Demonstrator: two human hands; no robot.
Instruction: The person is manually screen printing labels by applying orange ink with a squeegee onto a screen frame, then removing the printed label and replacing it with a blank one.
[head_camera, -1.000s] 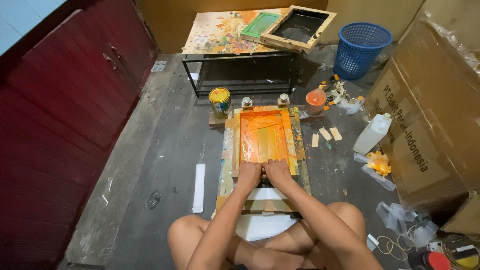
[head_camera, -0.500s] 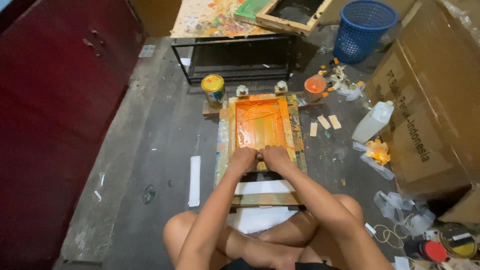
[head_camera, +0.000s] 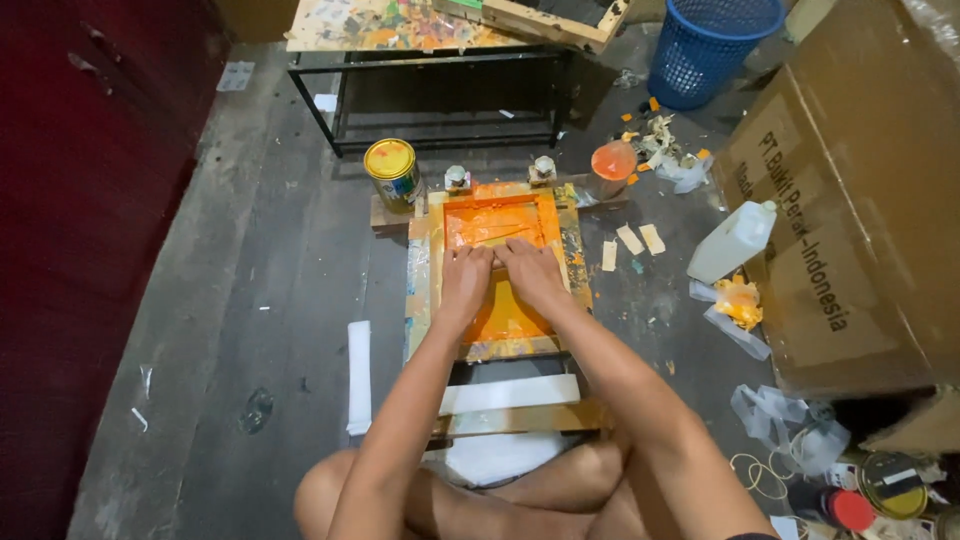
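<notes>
- Now, a yellow-lidded paint tin (head_camera: 392, 170) stands on the floor by the orange-inked wooden printing frame's (head_camera: 497, 268) far-left corner.
- Left hand (head_camera: 466, 280) and right hand (head_camera: 532, 270), side by side, grip a squeegee, pushed farther up the screen than a second ago.
- A white plastic jug (head_camera: 733, 241) lies right.

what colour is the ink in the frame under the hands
Orange ink fills the wooden frame, clearest in the head view.
</notes>
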